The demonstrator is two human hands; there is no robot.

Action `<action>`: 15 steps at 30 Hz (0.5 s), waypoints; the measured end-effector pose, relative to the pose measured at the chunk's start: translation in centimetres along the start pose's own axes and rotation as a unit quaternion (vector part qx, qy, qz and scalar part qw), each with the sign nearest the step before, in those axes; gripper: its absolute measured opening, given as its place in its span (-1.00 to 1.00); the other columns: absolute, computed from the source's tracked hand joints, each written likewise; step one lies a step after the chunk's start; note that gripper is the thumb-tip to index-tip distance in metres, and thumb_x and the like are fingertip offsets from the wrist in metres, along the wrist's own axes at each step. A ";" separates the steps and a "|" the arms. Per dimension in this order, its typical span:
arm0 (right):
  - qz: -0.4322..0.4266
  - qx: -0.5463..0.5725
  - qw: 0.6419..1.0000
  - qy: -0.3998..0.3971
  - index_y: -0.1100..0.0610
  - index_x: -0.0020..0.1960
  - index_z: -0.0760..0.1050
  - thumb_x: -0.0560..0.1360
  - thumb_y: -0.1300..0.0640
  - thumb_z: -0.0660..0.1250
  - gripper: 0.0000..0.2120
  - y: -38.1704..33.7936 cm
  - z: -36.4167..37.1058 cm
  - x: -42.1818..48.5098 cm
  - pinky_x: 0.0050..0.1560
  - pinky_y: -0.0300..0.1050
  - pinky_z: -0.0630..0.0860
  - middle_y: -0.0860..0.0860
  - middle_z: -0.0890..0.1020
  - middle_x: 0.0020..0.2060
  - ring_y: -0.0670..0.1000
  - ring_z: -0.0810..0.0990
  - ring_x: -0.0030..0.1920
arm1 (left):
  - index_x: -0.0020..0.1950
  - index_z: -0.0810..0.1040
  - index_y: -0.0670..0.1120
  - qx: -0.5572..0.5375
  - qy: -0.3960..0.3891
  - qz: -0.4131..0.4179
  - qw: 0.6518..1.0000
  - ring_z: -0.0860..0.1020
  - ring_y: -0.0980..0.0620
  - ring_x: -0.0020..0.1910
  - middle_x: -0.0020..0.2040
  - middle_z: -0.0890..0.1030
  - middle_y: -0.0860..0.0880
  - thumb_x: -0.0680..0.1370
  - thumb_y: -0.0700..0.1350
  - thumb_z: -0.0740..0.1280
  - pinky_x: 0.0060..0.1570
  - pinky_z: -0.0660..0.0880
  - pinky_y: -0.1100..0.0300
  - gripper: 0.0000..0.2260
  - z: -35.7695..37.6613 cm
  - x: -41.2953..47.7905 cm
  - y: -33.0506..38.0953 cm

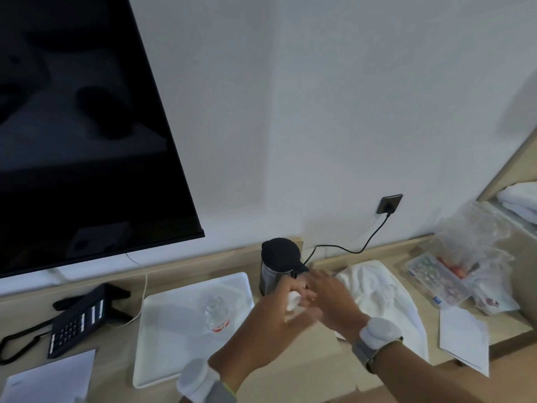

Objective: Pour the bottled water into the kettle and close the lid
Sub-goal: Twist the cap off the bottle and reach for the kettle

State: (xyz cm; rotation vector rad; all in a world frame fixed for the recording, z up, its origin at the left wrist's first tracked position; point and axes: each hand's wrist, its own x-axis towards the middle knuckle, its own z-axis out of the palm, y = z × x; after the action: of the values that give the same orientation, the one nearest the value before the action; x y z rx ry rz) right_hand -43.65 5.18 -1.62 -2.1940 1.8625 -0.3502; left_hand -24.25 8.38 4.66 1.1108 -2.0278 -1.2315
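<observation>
The kettle (277, 267) stands upright at the back of the desk, a steel body with its black lid down. A clear water bottle (217, 315) with a red label stands on the white tray (174, 338), left of the kettle. My left hand (270, 327) is in front of the kettle's base, its fingers curled around a small white object (292, 300) that is too blurred to name. Just to its right is my right hand (331, 301), fingers spread, touching or nearly touching the left one. Neither hand touches the bottle or the kettle.
The kettle's black cord (360, 248) runs to a wall socket (390, 203). A white towel (380, 298) lies right of the kettle, with plastic bags and a snack box (438, 279) beyond. A black telephone (78, 318) and papers sit left; a TV (72, 126) hangs above.
</observation>
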 end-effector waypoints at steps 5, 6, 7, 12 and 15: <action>0.101 -0.028 0.993 0.060 -0.05 0.53 0.22 0.59 -0.40 0.01 -0.35 3.2 -0.3 0.1 0.26 0.00 0.49 -0.02 0.44 0.39 0.06 0.44 0.37 | 0.00 0.45 0.18 -0.123 0.130 -0.103 0.978 0.69 0.06 -0.05 0.00 0.72 0.13 0.55 0.37 0.08 0.00 0.61 0.01 -0.67 1.1 -2.0 -4.1; 0.106 -0.025 0.992 0.058 -0.05 0.55 0.19 0.59 -0.41 -0.01 -0.33 3.7 0.0 0.0 0.28 0.01 0.49 -0.02 0.43 0.42 0.07 0.43 0.40 | -0.01 0.46 0.13 -0.153 0.146 -0.124 0.970 0.68 0.07 -0.12 -0.06 0.72 0.10 0.54 0.34 0.08 -0.06 0.60 0.05 -0.66 1.4 -2.1 -4.9; 0.107 -0.023 0.992 0.059 -0.05 0.56 0.18 0.59 -0.42 -0.01 -0.33 3.8 0.1 -0.1 0.30 0.02 0.49 -0.01 0.42 0.43 0.06 0.42 0.41 | -0.03 0.46 0.06 -0.168 0.159 -0.150 0.961 0.64 0.06 -0.21 -0.15 0.70 0.06 0.53 0.30 0.09 -0.14 0.55 0.05 -0.64 1.7 -2.2 -5.6; 0.104 -0.012 0.993 0.061 -0.02 0.52 0.23 0.62 -0.33 0.04 -0.40 4.2 0.4 0.4 0.27 0.02 0.53 0.00 0.49 0.37 0.06 0.48 0.35 | -0.08 0.47 0.10 -0.023 0.155 -0.215 0.964 0.47 0.18 -0.30 -0.21 0.56 0.05 0.69 -0.04 0.11 -0.16 0.43 0.23 -0.79 4.1 -3.5 -10.5; 0.102 0.010 0.993 0.060 0.01 0.50 0.27 0.64 -0.27 0.05 -0.46 4.3 0.6 1.2 0.20 -0.05 0.54 0.02 0.53 0.30 0.08 0.51 0.30 | 0.25 0.50 0.07 0.181 0.085 -0.195 0.960 0.53 0.03 0.11 0.13 0.59 0.02 0.67 0.00 0.20 0.19 0.38 0.22 -0.81 5.4 -4.6 -14.6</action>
State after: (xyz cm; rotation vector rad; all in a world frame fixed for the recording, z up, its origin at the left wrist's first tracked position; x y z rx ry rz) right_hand -47.21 3.34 -3.63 -1.9856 2.1140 -0.4685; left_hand -20.36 11.11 -10.85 1.7947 -2.0087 -0.9105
